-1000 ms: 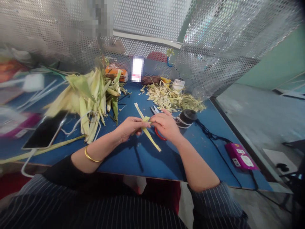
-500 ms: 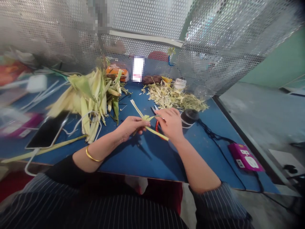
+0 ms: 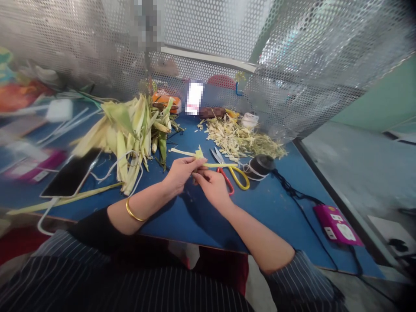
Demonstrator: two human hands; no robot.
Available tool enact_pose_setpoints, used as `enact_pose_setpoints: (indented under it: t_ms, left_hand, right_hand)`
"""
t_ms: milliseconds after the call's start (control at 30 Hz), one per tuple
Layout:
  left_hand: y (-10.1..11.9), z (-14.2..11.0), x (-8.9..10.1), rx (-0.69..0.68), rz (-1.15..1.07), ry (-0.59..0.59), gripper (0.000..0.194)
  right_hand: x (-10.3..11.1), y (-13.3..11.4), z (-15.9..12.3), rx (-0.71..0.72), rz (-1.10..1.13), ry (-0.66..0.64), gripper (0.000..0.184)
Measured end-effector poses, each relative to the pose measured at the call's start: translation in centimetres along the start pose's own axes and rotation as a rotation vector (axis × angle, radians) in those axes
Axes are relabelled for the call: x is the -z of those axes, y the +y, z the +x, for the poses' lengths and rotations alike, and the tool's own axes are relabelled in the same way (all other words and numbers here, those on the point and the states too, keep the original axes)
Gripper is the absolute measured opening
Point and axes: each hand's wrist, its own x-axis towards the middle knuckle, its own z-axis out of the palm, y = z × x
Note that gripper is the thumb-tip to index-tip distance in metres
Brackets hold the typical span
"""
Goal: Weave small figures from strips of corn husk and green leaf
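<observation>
Now hands (image 3: 183, 173) tog. at strip (image 3: 221, 165); scissors (image 3: 232, 172) mostly uncovered

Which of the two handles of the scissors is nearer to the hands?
The red handle is nearer: it lies just beside the right hand. The yellow handle sits farther out, towards the black spool.

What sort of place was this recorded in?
Likely a handicraft workspace, whether in a workshop or home I can't tell: the left hand holds a pale strip, with scissors and a heap of husk-like leaves nearby.
</observation>
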Motion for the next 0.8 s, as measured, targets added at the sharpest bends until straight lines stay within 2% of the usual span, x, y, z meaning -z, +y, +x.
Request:
enact_pose_setpoints:
  t_ms: [100, 233, 433, 700, 767, 800]
  left_hand:
    - [0.0, -0.1, 0.0, -0.010, 0.025, -0.065, 0.030]
    - [0.5, -0.2, 0.2, -0.039, 0.053, -0.177, 0.025]
    - [1.0, 0.2, 0.5, -0.053, 0.042, -0.026, 0.018]
    - [1.3, 0.0, 0.4, 0.023, 0.030, -0.002, 0.017]
    - [1.4, -0.1, 0.4, 0.026, 0.024, -0.021, 0.017]
    - [1.5, -0.1, 0.4, 0.018, 0.021, -0.030, 0.017]
  right_hand:
    - [-0.2, 0.5, 0.2, -0.025, 0.138, 0.022, 0.033]
    - [0.3, 0.4, -0.1, -0.041, 0.206, 0.044, 0.028]
    - [0.6, -1.1, -0.9, -0.081, 0.223, -0.174, 0.022]
    - [1.1, -2.1, -1.2, -0.083, 0.223, -0.442, 0.022]
    - [1.3, -2.1, -1.3, -0.029, 0.156, -0.444, 0.023]
    - [1.6, -2.1, -1.4, 0.030, 0.075, -0.388, 0.025]
